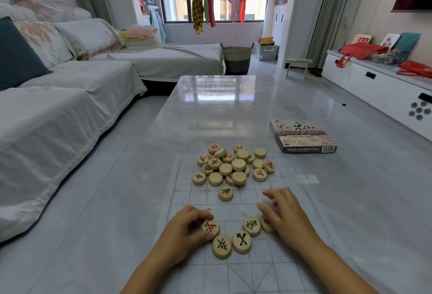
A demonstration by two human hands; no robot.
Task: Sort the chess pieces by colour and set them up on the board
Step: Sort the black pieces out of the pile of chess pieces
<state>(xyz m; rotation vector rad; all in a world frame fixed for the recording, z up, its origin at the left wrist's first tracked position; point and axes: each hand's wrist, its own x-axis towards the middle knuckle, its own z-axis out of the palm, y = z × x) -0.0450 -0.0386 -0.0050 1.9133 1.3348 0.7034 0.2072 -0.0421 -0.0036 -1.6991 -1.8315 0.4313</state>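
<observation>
With our left hand (189, 226) we are pinching a red piece (210, 227) between thumb and curled fingers, close to the near edge of the table (210, 106). The risk, we judge, is mixing colours. This red piece is sitting just beside three black pieces (241, 241) fanned out to its right, and a careless nudge could send them sliding across the thin board (191, 202). Our right hand (287, 219) is covering a half-hidden piece (266, 224) at the fan's right end. Its fingers are blurring, so we cannot tell whether it is gripping. Toward the far edge, the unsorted pile (233, 165) is lying apart from both hands, with many pieces showing blank faces, inviting misreads.
</observation>
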